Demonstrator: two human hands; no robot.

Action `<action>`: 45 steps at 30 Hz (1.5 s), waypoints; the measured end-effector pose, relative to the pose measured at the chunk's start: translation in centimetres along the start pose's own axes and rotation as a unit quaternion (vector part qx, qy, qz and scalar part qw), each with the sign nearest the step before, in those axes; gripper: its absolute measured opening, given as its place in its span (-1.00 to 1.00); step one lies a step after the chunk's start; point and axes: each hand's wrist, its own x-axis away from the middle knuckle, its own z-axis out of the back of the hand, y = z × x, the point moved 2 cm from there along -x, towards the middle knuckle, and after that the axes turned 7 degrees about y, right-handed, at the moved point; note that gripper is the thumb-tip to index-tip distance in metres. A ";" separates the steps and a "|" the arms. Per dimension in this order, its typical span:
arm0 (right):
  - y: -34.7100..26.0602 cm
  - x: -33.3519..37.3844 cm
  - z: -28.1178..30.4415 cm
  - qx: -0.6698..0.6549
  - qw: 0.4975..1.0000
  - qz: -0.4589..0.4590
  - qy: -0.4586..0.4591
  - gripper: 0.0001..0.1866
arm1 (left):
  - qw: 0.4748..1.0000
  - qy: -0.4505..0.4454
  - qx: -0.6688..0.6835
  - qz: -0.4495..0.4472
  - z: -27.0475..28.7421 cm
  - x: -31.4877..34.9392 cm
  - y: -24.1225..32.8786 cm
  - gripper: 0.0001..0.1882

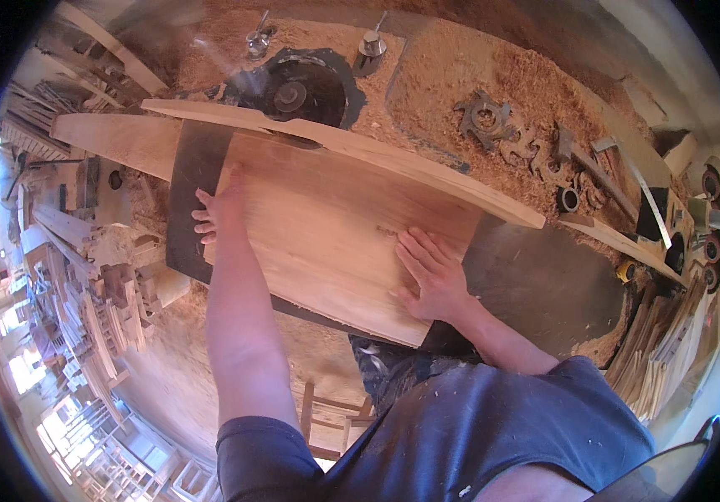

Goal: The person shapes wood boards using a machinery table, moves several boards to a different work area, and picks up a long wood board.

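A wide, pale wooden panel point(318, 243) lies flat on a dark metal machine table point(536, 276). Its far edge runs along a long wooden fence point(393, 163), and a recess is cut in the fence near the middle. My left hand point(222, 213) is on the panel's left end, fingers spread, some reaching past its edge over the dark metal. Flat on the right part of the panel rests my right hand point(434, 276), with the fingers apart. Behind the fence sits a round dark cutter opening point(297, 92) with a hub in its centre; the fence partly hides it.
Toothed cutter heads point(486, 117), a wrench-like tool point(599, 171) and a metal square point(649, 192) lie among shavings at the far right. Two metal clamp posts point(372, 43) rise behind the fence. Stacked wood pieces point(117, 309) stand left; thin boards point(661, 351) lean right.
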 end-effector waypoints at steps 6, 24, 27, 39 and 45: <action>-1.3 -3.3 -3.2 -0.014 1.000 -0.007 -0.023 -0.23 | 0.999 0.033 -0.006 -0.007 0.6 -3.9 1.4 0.43; -6.1 -13.2 -11.9 -0.050 0.998 0.009 -0.029 -0.18 | 0.987 -0.033 0.098 -0.123 -0.7 -25.2 2.2 0.40; -7.0 -14.9 -13.1 -0.045 0.999 0.011 -0.017 -0.16 | 0.980 -0.076 0.133 -0.130 0.4 -26.1 3.2 0.36; -10.1 -19.7 -17.9 -0.019 1.000 0.010 0.014 -0.16 | 0.970 -0.131 0.114 -0.168 1.9 -30.4 7.4 0.15; -13.8 -24.1 -22.0 -0.005 0.999 0.039 0.026 -0.23 | 0.951 0.001 0.006 -0.311 -0.6 -47.4 1.8 0.11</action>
